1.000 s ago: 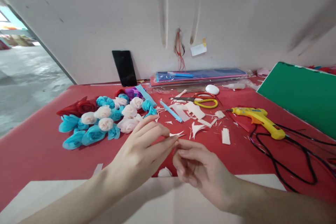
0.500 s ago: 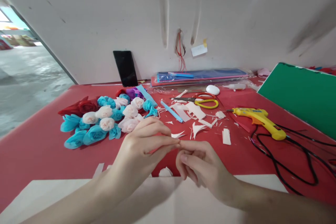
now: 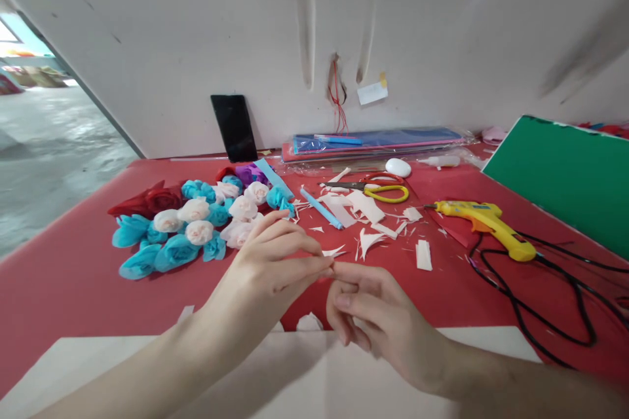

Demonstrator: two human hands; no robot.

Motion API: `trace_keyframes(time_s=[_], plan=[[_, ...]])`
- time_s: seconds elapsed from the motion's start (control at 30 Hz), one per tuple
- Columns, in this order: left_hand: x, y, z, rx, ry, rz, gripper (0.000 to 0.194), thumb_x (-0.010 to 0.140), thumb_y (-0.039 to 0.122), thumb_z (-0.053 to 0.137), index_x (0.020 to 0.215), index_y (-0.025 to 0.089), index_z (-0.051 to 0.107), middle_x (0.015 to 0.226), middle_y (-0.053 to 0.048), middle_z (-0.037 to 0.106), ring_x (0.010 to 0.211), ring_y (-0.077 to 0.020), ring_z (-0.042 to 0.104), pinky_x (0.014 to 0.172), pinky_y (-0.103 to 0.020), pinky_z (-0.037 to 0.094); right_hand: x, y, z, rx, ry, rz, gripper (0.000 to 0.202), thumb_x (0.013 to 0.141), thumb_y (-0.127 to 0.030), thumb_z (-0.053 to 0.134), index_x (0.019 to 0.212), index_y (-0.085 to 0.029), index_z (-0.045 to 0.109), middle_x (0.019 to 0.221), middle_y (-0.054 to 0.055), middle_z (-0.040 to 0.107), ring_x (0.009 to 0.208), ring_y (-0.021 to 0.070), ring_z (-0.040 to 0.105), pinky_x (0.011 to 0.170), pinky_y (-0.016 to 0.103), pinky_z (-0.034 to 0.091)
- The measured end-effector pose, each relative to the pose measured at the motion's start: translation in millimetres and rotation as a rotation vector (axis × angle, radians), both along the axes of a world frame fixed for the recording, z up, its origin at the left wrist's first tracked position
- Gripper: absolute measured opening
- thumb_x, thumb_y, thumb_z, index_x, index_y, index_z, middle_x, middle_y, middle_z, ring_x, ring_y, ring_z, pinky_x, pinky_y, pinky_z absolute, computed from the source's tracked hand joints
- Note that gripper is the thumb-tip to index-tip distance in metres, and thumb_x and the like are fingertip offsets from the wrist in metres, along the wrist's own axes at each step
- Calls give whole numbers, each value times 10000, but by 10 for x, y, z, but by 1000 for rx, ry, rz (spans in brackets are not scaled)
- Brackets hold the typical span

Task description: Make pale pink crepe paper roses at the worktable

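Above the front of the red table, my left hand [image 3: 268, 275] is closed in a pinch, thumb and index finger pressed together. Its fingertips meet those of my right hand [image 3: 386, 317], whose fingers are curled with the thumb lying against them. Anything between the fingertips is too small or hidden to make out. Below the hands, a small white crumpled paper piece [image 3: 309, 322] lies at the edge of a large white sheet [image 3: 314, 380]. White paper scraps [image 3: 366, 206] are scattered just beyond the fingers, with a light blue pen [image 3: 322, 208] among them.
Blue, white, red and purple paper flowers [image 3: 179, 252] are bunched at the left. Scissors [image 3: 388, 194] with red and yellow handles lie behind the scraps. At right are a yellow glue gun [image 3: 484, 219], its black cord and a green board [image 3: 565, 183]. A phone [image 3: 234, 127] leans on the wall.
Both hands stay joined at the fingertips and have shifted very slightly left. My left hand's upper fingers have lifted and spread a little. The things on the table look the same.
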State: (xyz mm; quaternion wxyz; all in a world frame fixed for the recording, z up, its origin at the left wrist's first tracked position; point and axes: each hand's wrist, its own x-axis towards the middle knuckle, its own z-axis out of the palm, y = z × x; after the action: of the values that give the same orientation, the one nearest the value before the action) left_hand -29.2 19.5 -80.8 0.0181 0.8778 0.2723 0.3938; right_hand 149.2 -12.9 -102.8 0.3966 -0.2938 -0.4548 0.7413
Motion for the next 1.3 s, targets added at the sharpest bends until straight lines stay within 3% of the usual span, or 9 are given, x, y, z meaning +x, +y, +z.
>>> trace_keyframes(time_s=[0.13, 0.4, 0.63, 0.8, 1.03, 1.3], plan=[[-6, -2, 46, -44, -11, -45, 231, 939, 161, 591, 751, 189, 724, 750, -21, 726, 728, -168, 602, 677, -304, 516, 3, -8, -12, 71, -46, -13, 86, 798, -115, 531, 724, -153, 552, 501, -66, 501, 423, 38, 346, 389, 198, 180], [-8, -29, 14, -135, -57, -81, 196, 912, 66, 586, 880, 191, 733, 846, -36, 725, 840, -174, 600, 717, -257, 530, 38, -36, -21, 116, -42, -1, 79, 820, -168, 534, 741, -168, 534, 559, -47, 527, 442, 48, 363, 389, 199, 200], [65, -104, 123, -384, -259, 36, 229, 874, 138, 607, 686, 211, 718, 695, 1, 720, 661, -140, 669, 604, -211, 569, 8, -14, 64, 83, 39, 60, 124, 806, -195, 533, 794, -151, 648, 549, -49, 527, 410, 44, 323, 384, 196, 224], [29, -47, 102, -563, -382, 126, 207, 815, 185, 656, 622, 234, 711, 678, 19, 731, 626, -151, 696, 571, -222, 584, 24, 33, -2, 200, -56, -43, 269, 845, -193, 503, 1013, -138, 707, 536, -53, 517, 425, 51, 339, 414, 202, 236], [-42, 59, 37, -684, -425, 186, 193, 780, 257, 729, 597, 239, 672, 693, 29, 728, 662, -175, 696, 633, -255, 589, 39, 31, -58, 234, -172, -127, 224, 858, -189, 482, 891, -139, 698, 519, -59, 486, 387, 45, 315, 389, 214, 210], [-21, 73, 76, -638, -367, 268, 245, 816, 337, 634, 600, 222, 635, 668, 4, 729, 657, -181, 681, 592, -261, 558, 0, 24, -158, 279, -285, -189, 147, 801, -186, 498, 762, -159, 638, 508, -60, 460, 437, 68, 358, 429, 219, 254]])
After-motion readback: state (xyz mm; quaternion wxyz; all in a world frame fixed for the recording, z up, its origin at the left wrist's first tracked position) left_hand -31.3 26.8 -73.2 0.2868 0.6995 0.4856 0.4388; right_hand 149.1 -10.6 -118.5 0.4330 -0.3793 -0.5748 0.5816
